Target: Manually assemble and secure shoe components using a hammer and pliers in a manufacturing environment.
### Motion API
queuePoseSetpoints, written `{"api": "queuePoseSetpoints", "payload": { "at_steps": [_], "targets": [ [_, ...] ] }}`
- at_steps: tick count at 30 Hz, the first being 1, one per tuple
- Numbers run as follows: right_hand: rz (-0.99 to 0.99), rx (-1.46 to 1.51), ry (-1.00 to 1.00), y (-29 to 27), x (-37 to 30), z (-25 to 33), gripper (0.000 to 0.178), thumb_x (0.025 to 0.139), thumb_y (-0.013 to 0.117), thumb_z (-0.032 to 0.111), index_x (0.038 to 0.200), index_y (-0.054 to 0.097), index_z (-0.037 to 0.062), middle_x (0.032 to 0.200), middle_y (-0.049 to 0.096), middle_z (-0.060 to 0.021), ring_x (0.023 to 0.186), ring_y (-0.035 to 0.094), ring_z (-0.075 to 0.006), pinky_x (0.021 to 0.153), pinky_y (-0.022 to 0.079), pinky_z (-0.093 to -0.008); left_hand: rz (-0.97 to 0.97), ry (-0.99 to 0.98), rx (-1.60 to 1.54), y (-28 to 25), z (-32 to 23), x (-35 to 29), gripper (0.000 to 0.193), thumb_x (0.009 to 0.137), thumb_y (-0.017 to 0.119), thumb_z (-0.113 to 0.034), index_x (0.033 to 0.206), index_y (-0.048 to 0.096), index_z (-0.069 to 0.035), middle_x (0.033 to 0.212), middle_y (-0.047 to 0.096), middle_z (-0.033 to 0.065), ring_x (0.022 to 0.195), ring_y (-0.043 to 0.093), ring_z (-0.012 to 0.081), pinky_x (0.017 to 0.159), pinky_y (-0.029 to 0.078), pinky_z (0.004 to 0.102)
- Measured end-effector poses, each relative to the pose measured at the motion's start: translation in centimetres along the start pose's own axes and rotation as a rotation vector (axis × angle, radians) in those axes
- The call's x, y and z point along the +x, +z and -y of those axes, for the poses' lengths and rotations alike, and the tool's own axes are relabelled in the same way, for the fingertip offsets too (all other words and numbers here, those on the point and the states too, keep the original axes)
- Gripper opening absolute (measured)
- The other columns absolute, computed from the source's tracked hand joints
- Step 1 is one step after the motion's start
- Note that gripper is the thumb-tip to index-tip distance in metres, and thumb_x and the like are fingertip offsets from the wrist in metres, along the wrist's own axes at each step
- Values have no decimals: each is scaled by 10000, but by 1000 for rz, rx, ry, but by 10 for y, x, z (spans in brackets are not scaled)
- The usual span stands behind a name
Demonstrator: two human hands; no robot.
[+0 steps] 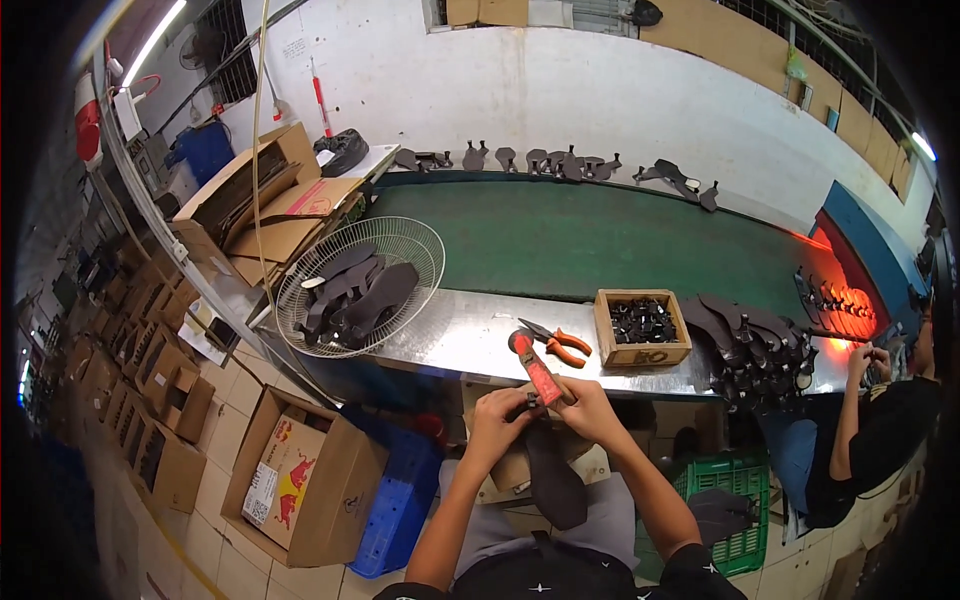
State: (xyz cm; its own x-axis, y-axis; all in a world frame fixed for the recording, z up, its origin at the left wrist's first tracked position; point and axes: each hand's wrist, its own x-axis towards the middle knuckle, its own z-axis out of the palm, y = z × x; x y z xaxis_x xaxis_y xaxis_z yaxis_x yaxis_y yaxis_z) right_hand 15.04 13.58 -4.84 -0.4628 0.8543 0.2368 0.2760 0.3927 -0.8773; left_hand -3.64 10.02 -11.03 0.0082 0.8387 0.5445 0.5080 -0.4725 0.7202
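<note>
My left hand (497, 422) is closed around the heel end of a dark grey shoe sole (556, 485). The sole hangs toward my lap, over a tan block between my knees. In my right hand (592, 410) is a hammer (541, 378) with a red part and a rounded end, held close above the heel. My fingers partly hide the heel and the hammer's handle. Just beyond, on the metal bench edge, lie pliers (566, 347) with orange handles, jaws pointing left. Beside them stands a wooden box (646, 356) of small black heel pieces.
A wire basket (436, 270) of soles stands at the bench's left. More heeled soles (745, 335) pile up at right, near a glowing heater (845, 270) and a co-worker (870, 440). Beyond runs a green conveyor belt (560, 230). Cardboard (345, 500), blue (405, 510) and green crates (745, 550) sit below.
</note>
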Motion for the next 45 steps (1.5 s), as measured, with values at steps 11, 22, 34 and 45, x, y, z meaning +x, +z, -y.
{"api": "queuePoseSetpoints", "payload": {
  "at_steps": [11, 22, 34, 45],
  "targets": [
    [-24, 2, -66, 5, -4, -2, 189, 857, 704, 62, 1030, 657, 0, 839, 666, -129, 702, 624, -199, 668, 494, -310, 67, -1, 39, 0, 2, -5, 268, 738, 774, -138, 962, 683, -23, 1088, 698, 121, 1061, 642, 293, 953, 452, 419],
    [74, -117, -146, -8, -7, 13, 194, 816, 711, 23, 1006, 671, 7, 995, 674, -120, 819, 661, -267, 745, 515, -325, 72, -54, -54, -9, -14, 0, 330, 746, 782, -127, 1048, 689, -33, 1024, 716, 117, 934, 686, 244, 832, 512, 358],
    [-94, -29, 102, -12, -54, 60, 276, 934, 628, 118, 1187, 609, 10, 799, 639, -120, 705, 640, -167, 662, 498, -292, 149, -430, -359, -12, -29, 7, 267, 800, 790, -133, 1036, 740, -19, 922, 752, 46, 850, 663, 78, 793, 526, 244],
    [-139, -152, -33, -18, -80, 85, 431, 952, 592, 53, 1366, 492, -13, 871, 643, -179, 717, 630, -195, 682, 499, -297, 153, -374, -427, -12, -25, 11, 250, 786, 805, -131, 988, 747, 3, 869, 733, 40, 804, 631, 70, 736, 502, 236]
  ]
}}
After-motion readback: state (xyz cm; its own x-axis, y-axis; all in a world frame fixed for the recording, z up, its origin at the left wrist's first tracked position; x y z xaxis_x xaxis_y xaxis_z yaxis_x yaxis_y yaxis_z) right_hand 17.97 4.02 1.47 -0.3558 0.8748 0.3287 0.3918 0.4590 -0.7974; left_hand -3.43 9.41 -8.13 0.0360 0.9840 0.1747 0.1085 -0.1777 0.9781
